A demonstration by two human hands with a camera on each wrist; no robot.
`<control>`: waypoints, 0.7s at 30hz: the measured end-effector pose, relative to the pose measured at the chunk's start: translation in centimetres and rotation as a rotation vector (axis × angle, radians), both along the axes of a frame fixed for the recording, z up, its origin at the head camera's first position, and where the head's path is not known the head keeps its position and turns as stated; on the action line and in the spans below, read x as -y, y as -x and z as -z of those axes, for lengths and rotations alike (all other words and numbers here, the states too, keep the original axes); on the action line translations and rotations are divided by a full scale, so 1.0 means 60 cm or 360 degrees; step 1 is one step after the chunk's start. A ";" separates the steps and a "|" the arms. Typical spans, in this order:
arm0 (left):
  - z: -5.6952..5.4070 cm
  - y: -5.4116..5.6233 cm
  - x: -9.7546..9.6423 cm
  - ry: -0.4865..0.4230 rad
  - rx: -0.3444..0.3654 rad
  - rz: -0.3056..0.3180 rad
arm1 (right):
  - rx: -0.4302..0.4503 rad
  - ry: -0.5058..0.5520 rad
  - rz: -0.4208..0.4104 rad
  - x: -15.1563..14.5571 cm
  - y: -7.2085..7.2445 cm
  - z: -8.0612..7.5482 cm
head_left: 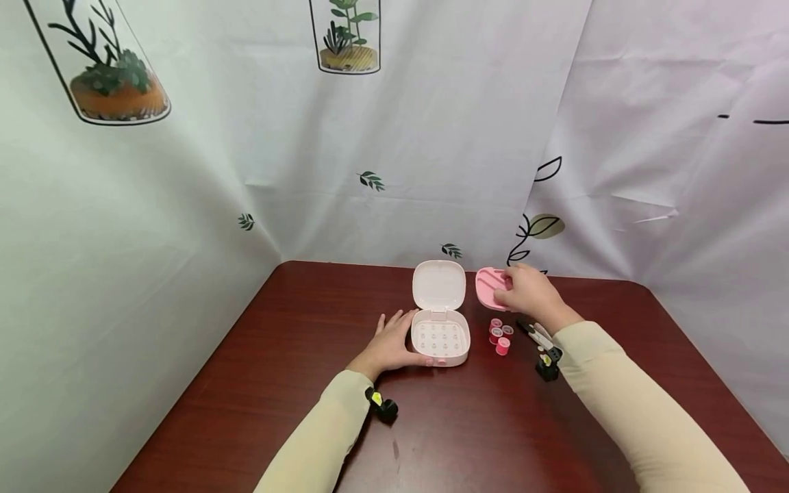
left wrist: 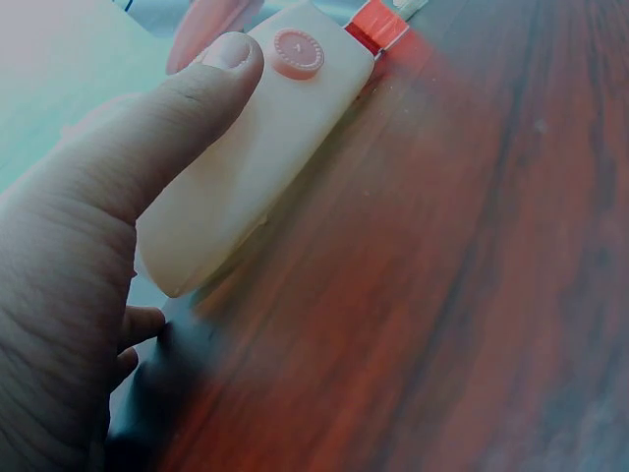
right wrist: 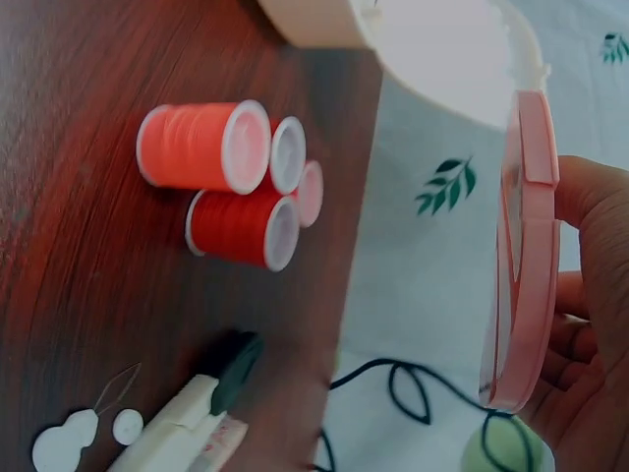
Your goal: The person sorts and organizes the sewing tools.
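Observation:
A cream plastic sewing box (head_left: 440, 363) stands on the table with its hinged lid (head_left: 439, 284) raised. Rows of small pegs line its floor. My left hand (head_left: 390, 346) holds it at the left side, thumb across the front beside the pink round button (left wrist: 298, 54), other fingers spread toward the hinge. With my right hand (head_left: 529, 294) I grip a shallow pink tray (head_left: 487, 284) above the table, right of the lid. The right wrist view shows the tray (right wrist: 531, 256) edge-on, some fingers hidden behind it.
Several red and pink thread spools (head_left: 503, 346) stand between the box and my right forearm. Close to the right sleeve lie a white tool with a dark tip (right wrist: 187, 423), a needle threader (right wrist: 64, 442) and a small white disc (right wrist: 128, 426). A patterned cloth (head_left: 401, 157) hangs behind the table.

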State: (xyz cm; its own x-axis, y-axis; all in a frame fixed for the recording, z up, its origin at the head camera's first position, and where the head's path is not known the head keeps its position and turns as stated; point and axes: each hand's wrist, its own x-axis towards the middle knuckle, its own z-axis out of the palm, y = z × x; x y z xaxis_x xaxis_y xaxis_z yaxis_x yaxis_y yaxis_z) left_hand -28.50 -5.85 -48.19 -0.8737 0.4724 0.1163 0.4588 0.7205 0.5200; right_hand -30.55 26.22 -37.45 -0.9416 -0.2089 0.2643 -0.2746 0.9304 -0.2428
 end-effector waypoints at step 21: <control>0.002 0.000 0.000 -0.0015 -0.0026 0.0021 | 0.0069 0.0149 0.0035 -0.040 0.058 0.082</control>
State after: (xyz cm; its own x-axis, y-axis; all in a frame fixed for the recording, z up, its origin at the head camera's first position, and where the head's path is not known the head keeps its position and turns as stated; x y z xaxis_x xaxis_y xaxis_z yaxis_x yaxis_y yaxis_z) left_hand -28.49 -5.87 -48.29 -0.8652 0.4829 0.1350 0.4769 0.7094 0.5189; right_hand -34.00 28.61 -42.35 -0.9566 -0.1643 0.2407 -0.2418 0.9087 -0.3404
